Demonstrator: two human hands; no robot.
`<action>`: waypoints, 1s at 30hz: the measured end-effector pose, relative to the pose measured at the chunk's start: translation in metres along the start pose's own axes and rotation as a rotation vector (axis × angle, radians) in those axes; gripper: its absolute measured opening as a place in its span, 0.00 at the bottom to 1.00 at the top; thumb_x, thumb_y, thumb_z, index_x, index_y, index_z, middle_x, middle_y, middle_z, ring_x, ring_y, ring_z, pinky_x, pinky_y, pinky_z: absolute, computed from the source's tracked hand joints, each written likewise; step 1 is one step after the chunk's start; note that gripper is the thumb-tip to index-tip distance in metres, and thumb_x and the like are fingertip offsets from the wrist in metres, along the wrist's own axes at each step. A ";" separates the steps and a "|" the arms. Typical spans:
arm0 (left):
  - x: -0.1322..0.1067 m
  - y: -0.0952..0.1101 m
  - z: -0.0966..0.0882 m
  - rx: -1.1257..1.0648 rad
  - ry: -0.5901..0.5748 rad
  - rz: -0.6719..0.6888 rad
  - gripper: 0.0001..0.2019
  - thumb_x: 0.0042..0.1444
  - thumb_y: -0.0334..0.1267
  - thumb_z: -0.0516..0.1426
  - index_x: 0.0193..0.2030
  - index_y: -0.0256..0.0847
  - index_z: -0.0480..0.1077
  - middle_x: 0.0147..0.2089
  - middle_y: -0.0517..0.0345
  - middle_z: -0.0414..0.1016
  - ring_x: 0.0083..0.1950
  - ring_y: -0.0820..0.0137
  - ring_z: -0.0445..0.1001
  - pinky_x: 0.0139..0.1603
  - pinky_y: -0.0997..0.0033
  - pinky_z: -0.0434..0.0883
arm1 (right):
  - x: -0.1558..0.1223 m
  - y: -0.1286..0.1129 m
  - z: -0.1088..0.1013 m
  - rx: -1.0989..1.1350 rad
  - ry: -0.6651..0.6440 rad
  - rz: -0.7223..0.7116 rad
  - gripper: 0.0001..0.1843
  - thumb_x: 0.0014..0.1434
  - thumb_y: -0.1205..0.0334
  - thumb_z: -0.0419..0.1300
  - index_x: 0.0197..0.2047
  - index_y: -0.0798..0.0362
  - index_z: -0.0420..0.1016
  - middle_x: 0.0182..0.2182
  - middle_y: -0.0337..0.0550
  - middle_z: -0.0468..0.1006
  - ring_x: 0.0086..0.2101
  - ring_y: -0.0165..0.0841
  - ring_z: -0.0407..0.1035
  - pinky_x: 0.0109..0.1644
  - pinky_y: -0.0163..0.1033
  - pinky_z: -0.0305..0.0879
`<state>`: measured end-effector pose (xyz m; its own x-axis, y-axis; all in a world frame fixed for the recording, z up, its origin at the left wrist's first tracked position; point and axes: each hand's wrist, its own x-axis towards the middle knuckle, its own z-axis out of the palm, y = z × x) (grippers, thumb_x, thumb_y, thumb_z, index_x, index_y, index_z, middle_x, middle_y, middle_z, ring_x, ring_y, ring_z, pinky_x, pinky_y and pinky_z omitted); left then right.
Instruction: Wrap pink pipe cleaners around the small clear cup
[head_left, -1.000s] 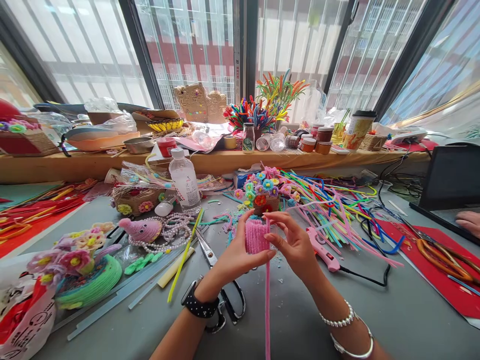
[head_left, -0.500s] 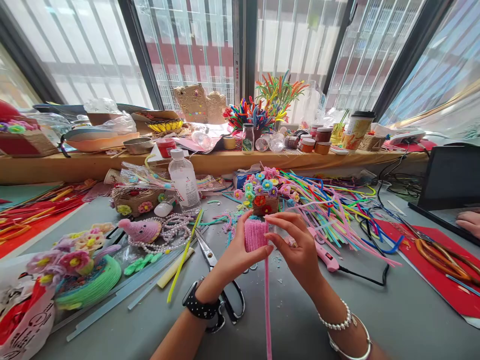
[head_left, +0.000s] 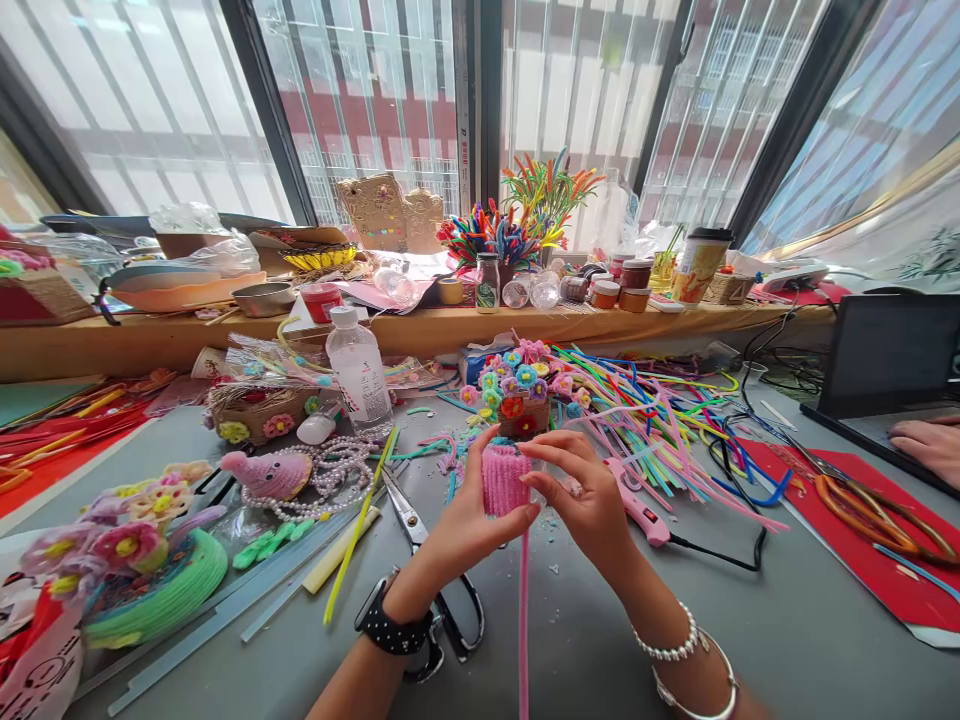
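Between my two hands is a small pink piece of coiled pipe cleaner, raised above the grey table. My left hand grips it from the left, thumb across its lower front and fingers behind. On its right side, the fingers and thumb of my right hand pinch its edge. A long pink pipe cleaner strand hangs from it toward the table's front edge. Black-handled scissors lie under my left wrist. A pink glue gun rests right of my right hand.
Behind my hands stand a pot of fuzzy flowers and a heap of colourful pipe cleaners. A water bottle, pearl strings and a green flower basket are at left. A co-worker's hand is on a laptop at right.
The view has shifted slightly, so things on the table sit a little further left. My hands keep hold of the pink coiled piece, which has turned slightly, showing more of its top.
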<state>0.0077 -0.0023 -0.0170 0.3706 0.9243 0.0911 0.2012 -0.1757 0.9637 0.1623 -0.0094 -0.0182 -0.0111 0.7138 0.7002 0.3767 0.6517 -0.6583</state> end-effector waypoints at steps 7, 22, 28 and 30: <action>0.000 -0.004 0.000 0.007 -0.036 -0.020 0.44 0.49 0.44 0.58 0.66 0.44 0.35 0.56 0.48 0.61 0.41 0.66 0.69 0.48 0.59 0.67 | 0.001 0.000 -0.001 0.023 -0.039 -0.006 0.09 0.56 0.60 0.60 0.41 0.45 0.78 0.39 0.44 0.76 0.43 0.38 0.68 0.48 0.45 0.65; 0.000 -0.006 -0.002 0.021 -0.049 -0.004 0.45 0.49 0.46 0.59 0.66 0.45 0.34 0.58 0.45 0.58 0.50 0.60 0.67 0.53 0.55 0.63 | 0.002 0.002 -0.001 0.016 -0.047 -0.040 0.08 0.56 0.60 0.60 0.39 0.46 0.77 0.36 0.43 0.78 0.41 0.37 0.69 0.46 0.45 0.66; 0.001 -0.005 0.000 0.020 -0.032 -0.016 0.45 0.48 0.48 0.59 0.66 0.44 0.36 0.59 0.46 0.57 0.48 0.60 0.67 0.51 0.56 0.64 | 0.003 0.002 -0.004 -0.025 -0.065 -0.029 0.08 0.56 0.58 0.60 0.40 0.46 0.77 0.38 0.44 0.76 0.43 0.38 0.68 0.47 0.46 0.65; 0.001 -0.004 0.001 0.020 -0.027 -0.015 0.44 0.48 0.49 0.59 0.66 0.45 0.37 0.58 0.46 0.58 0.48 0.61 0.67 0.51 0.56 0.64 | 0.003 0.001 -0.005 -0.061 -0.041 -0.035 0.09 0.55 0.57 0.61 0.41 0.46 0.77 0.38 0.44 0.75 0.43 0.39 0.67 0.48 0.46 0.64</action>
<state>0.0078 -0.0010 -0.0214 0.3916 0.9175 0.0693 0.2254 -0.1687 0.9595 0.1674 -0.0077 -0.0155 -0.0623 0.7013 0.7101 0.4316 0.6605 -0.6144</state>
